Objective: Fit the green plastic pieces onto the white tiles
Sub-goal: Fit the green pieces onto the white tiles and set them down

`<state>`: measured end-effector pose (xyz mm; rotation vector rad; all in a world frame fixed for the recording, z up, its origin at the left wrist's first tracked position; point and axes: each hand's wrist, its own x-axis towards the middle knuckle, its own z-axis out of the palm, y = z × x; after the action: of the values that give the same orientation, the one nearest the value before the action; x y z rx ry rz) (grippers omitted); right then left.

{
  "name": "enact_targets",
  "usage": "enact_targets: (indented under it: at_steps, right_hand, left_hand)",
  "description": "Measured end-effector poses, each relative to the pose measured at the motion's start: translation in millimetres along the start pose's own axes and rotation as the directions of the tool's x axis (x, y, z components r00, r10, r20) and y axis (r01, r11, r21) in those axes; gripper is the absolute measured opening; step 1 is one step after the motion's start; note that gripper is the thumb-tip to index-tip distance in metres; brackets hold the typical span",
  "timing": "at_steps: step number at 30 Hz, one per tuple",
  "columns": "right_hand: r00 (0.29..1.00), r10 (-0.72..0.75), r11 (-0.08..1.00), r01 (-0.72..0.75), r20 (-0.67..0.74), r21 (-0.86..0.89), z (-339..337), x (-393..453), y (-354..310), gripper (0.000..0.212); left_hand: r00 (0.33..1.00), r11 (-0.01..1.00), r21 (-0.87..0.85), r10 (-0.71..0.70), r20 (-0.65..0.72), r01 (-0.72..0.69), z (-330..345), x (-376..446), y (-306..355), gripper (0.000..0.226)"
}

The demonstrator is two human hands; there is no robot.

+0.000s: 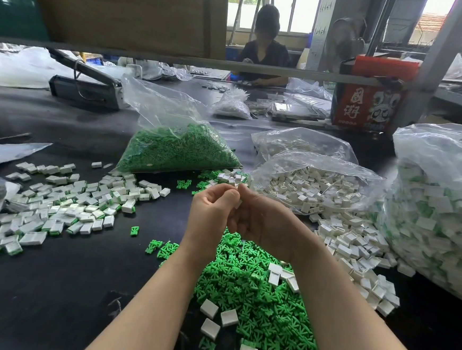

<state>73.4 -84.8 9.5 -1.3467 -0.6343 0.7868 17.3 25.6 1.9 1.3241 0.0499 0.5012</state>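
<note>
Both hands met above the green pieces pile (256, 295); left hand (210, 214) and right hand (265, 221) curled, pinching a mostly hidden white tile (238, 204) between fingertips.

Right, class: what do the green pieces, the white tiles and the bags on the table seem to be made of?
Green pieces: moulded plastic, it seems; even bright colour, slight sheen, identical shapes.
White tiles: probably hard plastic too; smooth faces with soft highlights, crisp edges.
Bags: thin clear plastic film; see-through, creased, glossy.
Table: dark and matt, material unclear.
</note>
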Motion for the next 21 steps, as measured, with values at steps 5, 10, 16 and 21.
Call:
enact_targets:
  at_steps: [5,10,16,21]
  right_hand:
    - [1.0,-0.02,1.0,0.02,-0.014,0.005,-0.3,1.8,4.0,0.056]
    - [0.998,-0.025,0.999,0.028,-0.064,0.046,1.0,3.8,9.2,0.042]
    - [0.997,-0.023,0.999,0.026,-0.07,0.044,0.1,3.5,6.1,0.039]
    - [0.998,-0.004,0.999,0.007,-0.06,0.041,-0.4,3.3,4.0,0.04]
  left_hand:
    - [0.999,0.998,-0.041,-0.042,-0.025,0.041,0.9,2.7,-3.1,0.037]
    - [0.989,0.993,-0.077,-0.1,-0.105,0.092,5.5,2.1,-8.6,0.023]
    - [0.994,0.992,-0.099,-0.087,-0.069,0.08,5.7,2.7,-6.4,0.036]
    - [0.997,0.995,-0.083,-0.061,-0.046,0.057,4.1,2.9,-7.0,0.043]
